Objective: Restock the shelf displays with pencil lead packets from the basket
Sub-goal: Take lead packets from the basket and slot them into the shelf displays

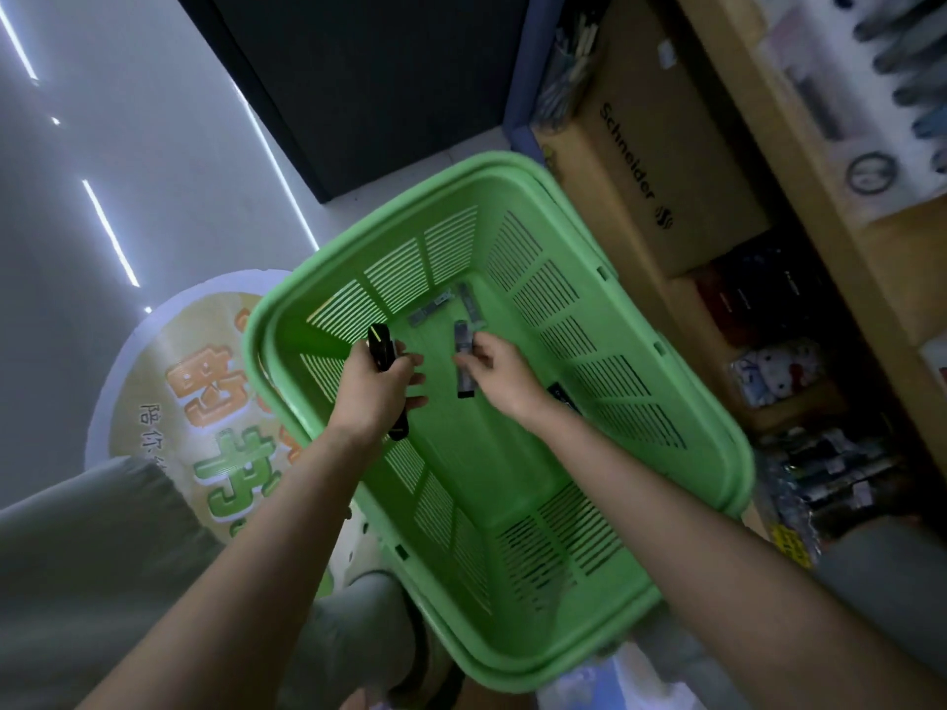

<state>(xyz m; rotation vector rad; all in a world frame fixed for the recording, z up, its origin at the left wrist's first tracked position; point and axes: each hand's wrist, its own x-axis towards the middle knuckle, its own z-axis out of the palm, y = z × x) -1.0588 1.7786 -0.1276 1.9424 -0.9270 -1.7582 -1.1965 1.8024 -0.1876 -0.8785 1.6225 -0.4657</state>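
Note:
A green slotted basket (pixel 681 402) sits on the floor beside the shelves. Both my hands reach into it. My left hand (pixel 376 389) grips a bunch of dark pencil lead packets (pixel 382 345), their ends sticking out above and below the fist. My right hand (pixel 499 371) pinches a grey packet (pixel 464 351) that hangs down from the fingertips. Two or three more grey packets (pixel 435 307) lie on the basket floor at the far end, just beyond my right hand.
A brown Schneider carton (pixel 661 161) stands to the right of the basket, with wooden shelving (pixel 799 146) and packed stationery (pixel 830 468) behind it. A round floor sticker (pixel 179 381) lies to the left. My knees are at bottom left and bottom right.

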